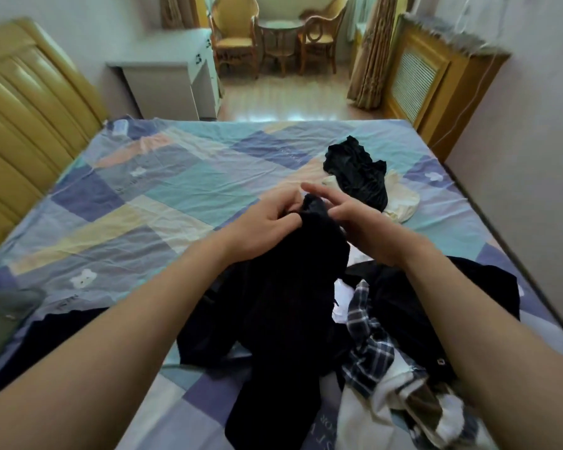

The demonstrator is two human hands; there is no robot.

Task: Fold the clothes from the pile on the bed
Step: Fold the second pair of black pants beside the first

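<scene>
A black garment (pixel 283 287) hangs lifted above the bed (pixel 163 190), its top edge held between both hands. My left hand (pixel 267 219) pinches that edge with curled fingers. My right hand (pixel 355 219) grips the same edge from the right, with its index finger stretched out. Under my arms lies the pile (pixel 387 352), with a blue-and-white plaid piece, white pieces and dark ones. Farther back on the bed sits a crumpled dark garment (pixel 358 170) on top of a cream one (pixel 400 203).
The bed has a pastel patchwork sheet and a yellow padded headboard (pixel 23 125) on the left. A grey-green cloth (pixel 0 316) lies at the left edge. Beyond the bed stand a white desk (pixel 173 79), two wicker chairs (pixel 234 37), a small table and a radiator cover (pixel 436 69).
</scene>
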